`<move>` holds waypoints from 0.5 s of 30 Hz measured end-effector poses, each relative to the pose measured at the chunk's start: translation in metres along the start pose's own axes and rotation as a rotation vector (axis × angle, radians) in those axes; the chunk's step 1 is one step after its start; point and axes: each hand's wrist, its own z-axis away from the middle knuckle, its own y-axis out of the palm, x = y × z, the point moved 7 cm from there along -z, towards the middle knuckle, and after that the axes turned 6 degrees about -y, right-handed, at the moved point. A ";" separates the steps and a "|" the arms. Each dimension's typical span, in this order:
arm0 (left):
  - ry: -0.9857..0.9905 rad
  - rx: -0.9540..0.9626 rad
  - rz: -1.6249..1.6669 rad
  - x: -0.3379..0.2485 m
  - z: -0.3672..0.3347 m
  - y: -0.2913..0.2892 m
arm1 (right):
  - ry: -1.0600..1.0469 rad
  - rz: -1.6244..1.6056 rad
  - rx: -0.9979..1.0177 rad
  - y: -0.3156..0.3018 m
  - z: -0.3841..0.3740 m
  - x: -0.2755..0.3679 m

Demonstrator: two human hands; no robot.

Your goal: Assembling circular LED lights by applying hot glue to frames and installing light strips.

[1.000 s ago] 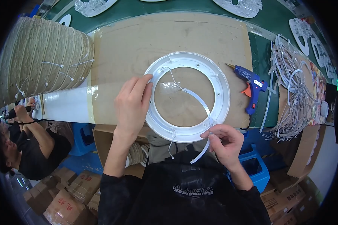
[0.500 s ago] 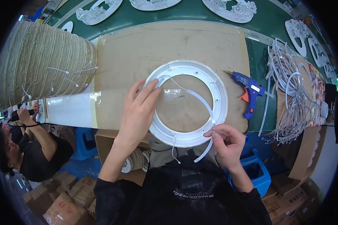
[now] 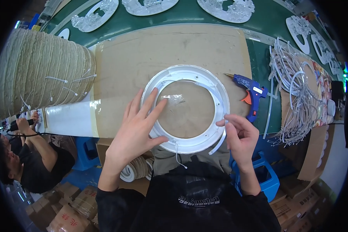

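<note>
A white round ring-shaped frame (image 3: 225, 96) lies at the front edge of the cardboard, its lower part over my lap. My left hand (image 3: 133, 125) is open, with fingers spread on the ring's left side and the thumb on its lower left rim. My right hand (image 3: 241, 137) pinches a thin white flexible strip (image 3: 219, 144) at the ring's right side. The strip's free end hangs past the lower right rim. Its upper part runs along the inside of the ring, hard to tell from the white wall. A short white wire (image 3: 177, 154) with a small connector dangles from the lower rim.
A blue glue gun (image 3: 255, 92) with an orange trigger lies right of the ring. Bundled white strips and wires (image 3: 295, 87) lie farther right. A large cord-wrapped roll (image 3: 46, 71) stands left. White ovals (image 3: 227, 17) line the far green surface. Another person (image 3: 38, 154) works at left.
The strip that crossed the ring's opening now follows its inner side. My right hand has moved up along the right rim. My left fingers have spread, with the thumb lowered onto the rim.
</note>
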 end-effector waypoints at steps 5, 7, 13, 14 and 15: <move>-0.032 -0.005 -0.004 -0.006 -0.001 0.004 | -0.071 0.146 0.016 0.002 -0.017 0.004; -0.033 -0.018 -0.009 -0.007 -0.001 0.004 | -0.059 0.168 0.021 0.003 -0.021 0.005; -0.034 -0.032 -0.014 -0.007 -0.001 0.005 | -0.089 0.293 0.081 0.006 -0.024 -0.004; -0.032 -0.032 -0.010 -0.007 -0.001 0.005 | -0.052 0.280 0.084 0.007 -0.024 -0.001; -0.029 -0.033 -0.006 -0.007 -0.001 0.005 | -0.014 0.267 0.086 0.008 -0.024 0.000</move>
